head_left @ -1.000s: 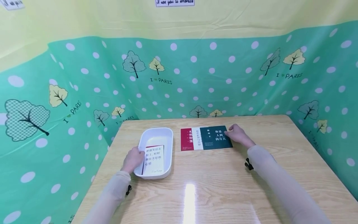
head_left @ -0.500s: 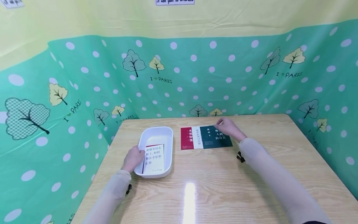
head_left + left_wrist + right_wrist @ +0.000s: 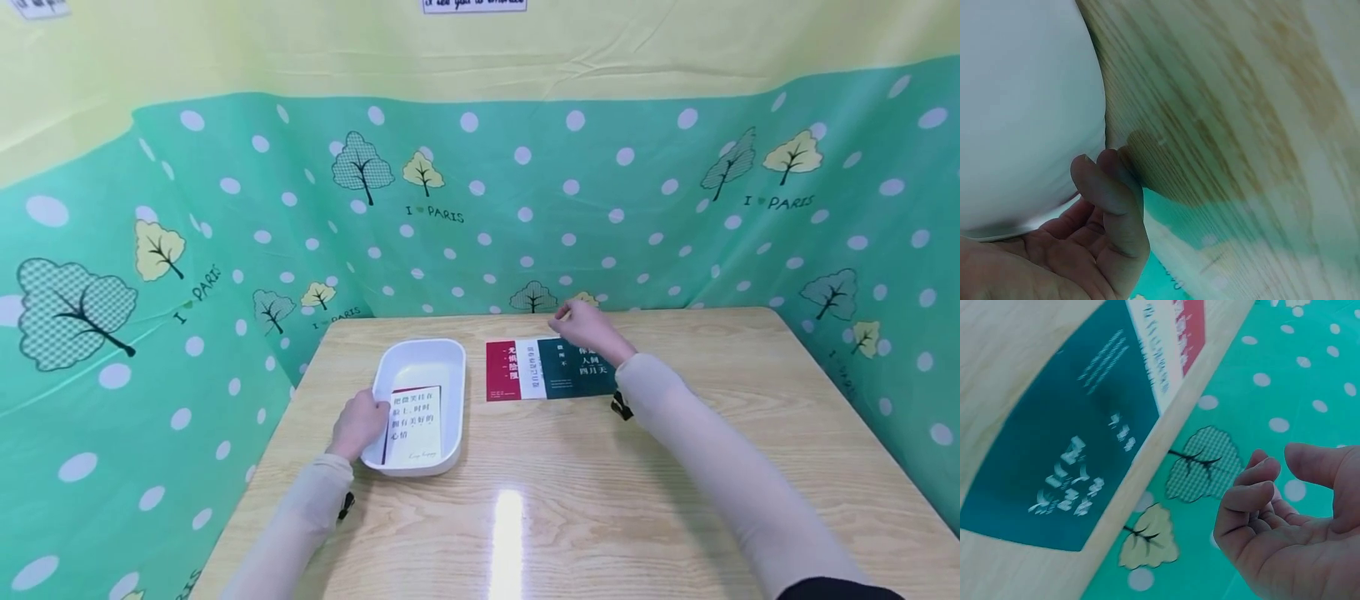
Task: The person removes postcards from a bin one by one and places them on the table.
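The dark green card (image 3: pixel 564 377) lies flat on the desk (image 3: pixel 600 500), and the right grip (image 3: pixel 588 329) is near its far edge, apart from it — thumb and bent fingers leave a narrow gap. Beside this card are a white strip (image 3: pixel 532 371) and a red card (image 3: pixel 502 372) — the left grip (image 3: pixel 362 425) holds the rim of a white tray (image 3: pixel 422 367), with a printed sheet (image 3: pixel 416 429) inside
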`<state>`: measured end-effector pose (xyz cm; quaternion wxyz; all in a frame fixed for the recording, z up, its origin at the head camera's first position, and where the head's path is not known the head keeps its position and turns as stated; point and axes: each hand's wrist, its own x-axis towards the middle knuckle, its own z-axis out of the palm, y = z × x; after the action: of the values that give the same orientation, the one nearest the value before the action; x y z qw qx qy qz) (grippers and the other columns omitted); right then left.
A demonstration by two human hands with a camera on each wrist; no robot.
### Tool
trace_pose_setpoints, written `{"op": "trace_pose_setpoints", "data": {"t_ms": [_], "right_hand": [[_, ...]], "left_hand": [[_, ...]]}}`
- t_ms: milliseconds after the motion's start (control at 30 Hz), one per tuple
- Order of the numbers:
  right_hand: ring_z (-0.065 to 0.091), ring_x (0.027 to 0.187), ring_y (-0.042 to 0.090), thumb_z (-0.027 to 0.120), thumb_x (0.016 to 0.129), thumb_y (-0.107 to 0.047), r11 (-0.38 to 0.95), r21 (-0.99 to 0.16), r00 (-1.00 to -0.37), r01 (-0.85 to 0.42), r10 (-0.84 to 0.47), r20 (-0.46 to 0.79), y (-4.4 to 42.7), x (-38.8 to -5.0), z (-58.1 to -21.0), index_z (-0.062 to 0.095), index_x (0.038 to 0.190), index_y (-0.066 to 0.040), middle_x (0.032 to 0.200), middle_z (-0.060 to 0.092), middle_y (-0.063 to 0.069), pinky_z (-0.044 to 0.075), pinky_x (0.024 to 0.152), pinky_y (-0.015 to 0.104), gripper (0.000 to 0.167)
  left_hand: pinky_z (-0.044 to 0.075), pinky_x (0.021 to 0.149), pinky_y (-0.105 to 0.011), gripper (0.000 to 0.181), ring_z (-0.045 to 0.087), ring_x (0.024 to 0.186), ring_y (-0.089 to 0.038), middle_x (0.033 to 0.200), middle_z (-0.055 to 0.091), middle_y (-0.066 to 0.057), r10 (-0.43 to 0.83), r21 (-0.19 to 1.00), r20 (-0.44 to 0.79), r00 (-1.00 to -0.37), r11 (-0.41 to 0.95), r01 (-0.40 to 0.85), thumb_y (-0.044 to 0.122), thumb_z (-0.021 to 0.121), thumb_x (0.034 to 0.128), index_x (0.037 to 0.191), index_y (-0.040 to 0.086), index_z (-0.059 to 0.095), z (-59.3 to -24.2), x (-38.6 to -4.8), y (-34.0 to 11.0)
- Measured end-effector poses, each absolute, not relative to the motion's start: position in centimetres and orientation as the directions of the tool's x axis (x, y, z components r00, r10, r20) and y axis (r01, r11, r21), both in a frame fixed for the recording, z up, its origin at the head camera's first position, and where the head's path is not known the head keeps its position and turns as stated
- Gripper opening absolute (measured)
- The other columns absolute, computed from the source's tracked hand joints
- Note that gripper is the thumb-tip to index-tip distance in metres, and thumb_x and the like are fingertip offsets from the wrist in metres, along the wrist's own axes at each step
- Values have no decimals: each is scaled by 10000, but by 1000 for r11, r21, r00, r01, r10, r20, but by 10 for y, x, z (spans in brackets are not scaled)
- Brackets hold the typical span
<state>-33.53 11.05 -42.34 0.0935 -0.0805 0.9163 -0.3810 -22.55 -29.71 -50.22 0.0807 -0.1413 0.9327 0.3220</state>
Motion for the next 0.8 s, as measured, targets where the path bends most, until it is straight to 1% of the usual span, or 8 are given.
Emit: {"op": "trace_pose_setpoints", "data": {"t_ms": [67,167,333,467,633,733,800], "right_hand": [[639,1004,332,596,1078,-285,679,-730,-966,-77,-233,-114,102,-335,-418,582,1309,7,1138,670,202,556,843,438,373],[640,1048,349,594,1080,-279,656,-750,-959,-82,-256,-119,84,-333,-413,565,1321,10,1177,659,212,561,871,440,377],[623,1019,310,605,1077,-292,652,-752,-953,-97,-278,-117,52,-331,-407,568,1325,-18,1144,641,158,555,861,424,371],[620,1012,296,609,1073,-286,641,-759,-949,-113,-297,-109,29,-329,-405,550,1356,-14,1138,636,155,561,867,426,396],[625,1092,296,608,1074,-312,644,-755,-938,-129,-325,-118,4,-323,-403,527,1410,-18,1208,634,144,562,916,436,454],[627,1134,321,609,1073,-306,628,-762,-926,-160,-363,-104,-10,-319,-403,521,1425,2,1260,630,170,558,945,454,476],[625,1143,315,611,1071,-303,616,-769,-917,-172,-385,-103,-20,-317,-404,522,1424,-1,1282,624,172,558,951,446,473]], "left_hand": [[579,651,-371,437,656,766,-257,924,653,-163,-211,581,-239,-948,751,-314,159,459,1071,1404,-120,512,-501,-225,-297],[580,649,-371,441,656,759,-257,921,655,-162,-213,585,-239,-947,747,-316,158,459,1071,1411,-118,508,-500,-225,-298],[583,657,-369,457,663,775,-257,940,662,-165,-210,586,-251,-945,744,-321,163,452,1077,1434,-120,490,-500,-226,-298],[582,655,-364,459,659,779,-257,941,660,-163,-213,588,-250,-944,742,-323,167,452,1078,1435,-119,490,-501,-226,-296],[578,641,-361,439,653,763,-255,915,652,-155,-212,591,-254,-944,738,-325,164,454,1077,1412,-114,510,-501,-225,-294],[576,636,-359,437,651,752,-251,900,650,-151,-211,588,-251,-945,742,-322,164,455,1076,1405,-116,516,-500,-225,-294],[579,636,-358,442,652,748,-247,899,651,-149,-209,589,-248,-946,743,-318,163,454,1077,1413,-118,512,-500,-224,-295]]}}
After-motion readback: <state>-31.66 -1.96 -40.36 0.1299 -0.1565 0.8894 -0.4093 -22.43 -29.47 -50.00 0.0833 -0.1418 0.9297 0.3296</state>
